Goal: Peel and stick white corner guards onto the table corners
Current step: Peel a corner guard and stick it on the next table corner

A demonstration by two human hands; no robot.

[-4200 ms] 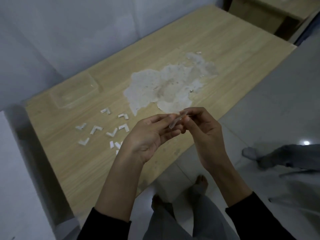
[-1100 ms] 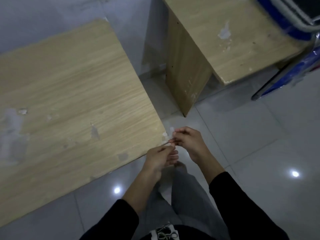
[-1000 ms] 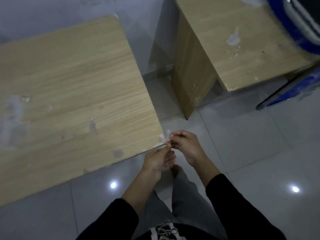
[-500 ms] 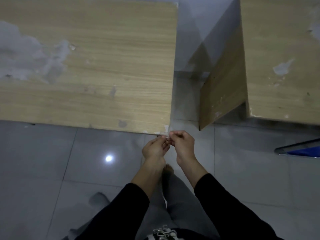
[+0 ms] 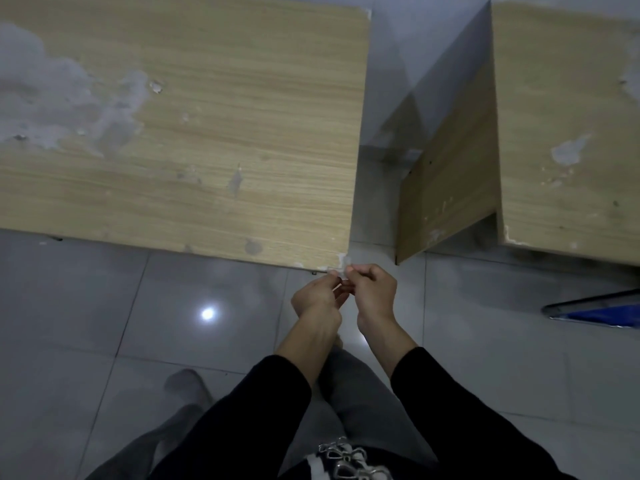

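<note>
I am looking down at a wood-grain counter (image 5: 194, 133) with grey patches where the laminate has worn away, the largest at the left of the top. To its right stands a second wood-grain desk (image 5: 561, 126), with a gap of grey wall and floor between the 2. The floor (image 5: 104, 323) is glossy grey tile and carries 1 bright reflection of a lamp. A blue and metal object (image 5: 599, 311) pokes in at the right edge; I cannot tell what it is.

Both hands meet at the counter's near right corner. The left hand (image 5: 317, 299) and the right hand (image 5: 372, 291) are each pinched closed, fingertips together, on a small white corner guard (image 5: 337, 270) that sits right against the corner's edge. The piece is tiny and partly hidden by the fingers, so I cannot tell whether it is already stuck down or only held against the wood. Black sleeves (image 5: 263, 407) cover both forearms, and grey trousers show below.

Compared with 0.5 s ago, little differs: the hands keep the same pinch at the same corner. 4.2 s ago they held the guard in mid-air over the middle of the counter, where loose guards lay scattered.
</note>
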